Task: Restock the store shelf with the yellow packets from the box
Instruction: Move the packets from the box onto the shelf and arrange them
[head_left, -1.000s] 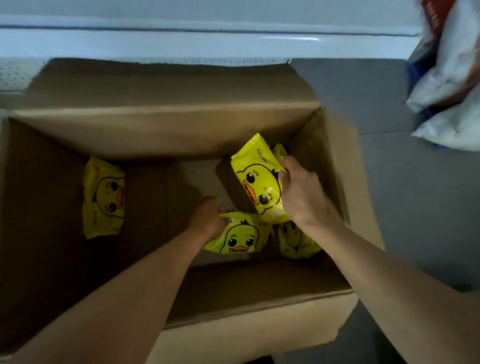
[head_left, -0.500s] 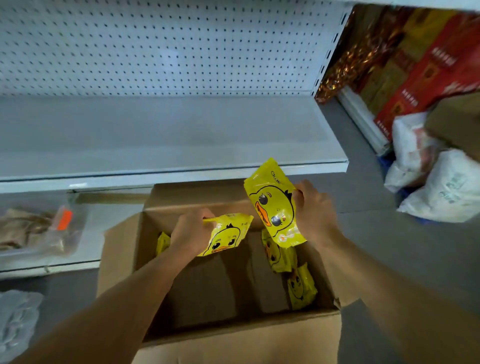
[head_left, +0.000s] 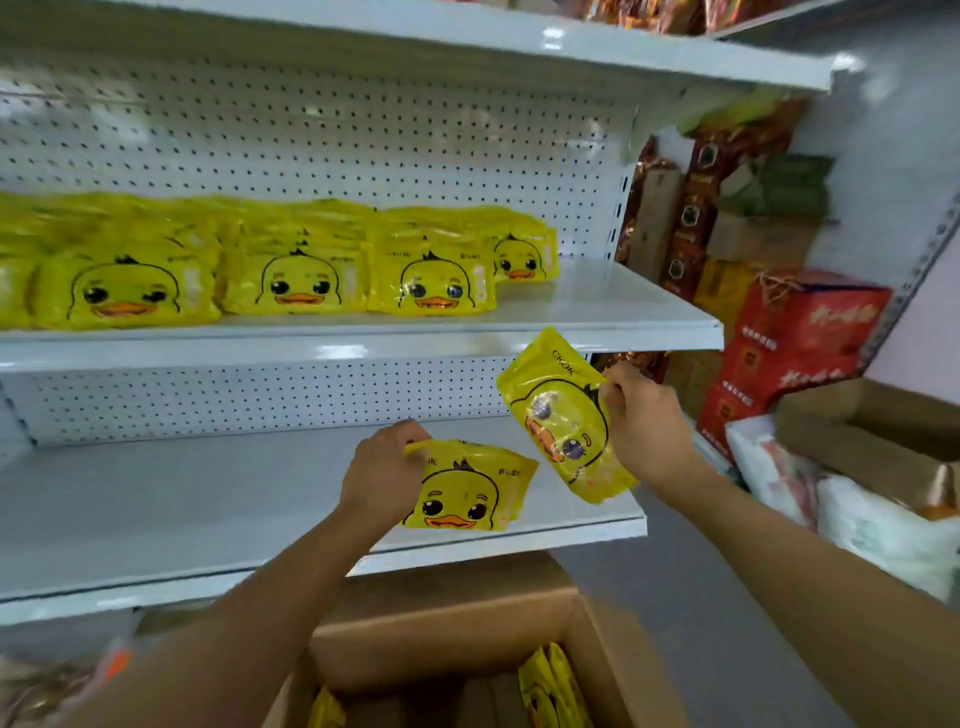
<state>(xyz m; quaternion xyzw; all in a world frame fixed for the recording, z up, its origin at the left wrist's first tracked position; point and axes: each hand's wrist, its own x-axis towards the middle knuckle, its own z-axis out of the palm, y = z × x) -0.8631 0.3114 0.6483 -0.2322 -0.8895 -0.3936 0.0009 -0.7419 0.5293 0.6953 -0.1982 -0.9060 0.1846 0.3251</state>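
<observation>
My left hand (head_left: 382, 475) grips a yellow duck packet (head_left: 470, 491) by its top left corner, held over the right part of the lower white shelf (head_left: 182, 509). My right hand (head_left: 641, 423) pinches a second yellow duck packet (head_left: 558, 415) by its right edge, tilted, in front of the upper shelf's edge. The upper shelf (head_left: 597, 306) carries rows of the same yellow packets (head_left: 291, 265), with bare room at its right end. The cardboard box (head_left: 452, 649) stands open below, with a few yellow packets (head_left: 550, 686) left inside.
Red and brown packaged goods (head_left: 727, 218) and a red carton (head_left: 800, 332) fill the shelving to the right. White bags (head_left: 852, 514) and a cardboard box (head_left: 872, 431) lie on the grey floor at the right. Another shelf (head_left: 467, 36) hangs overhead.
Both hands lifted their packets out of the box and up to the shelves. My view swung up from the box to the stocked shelf.
</observation>
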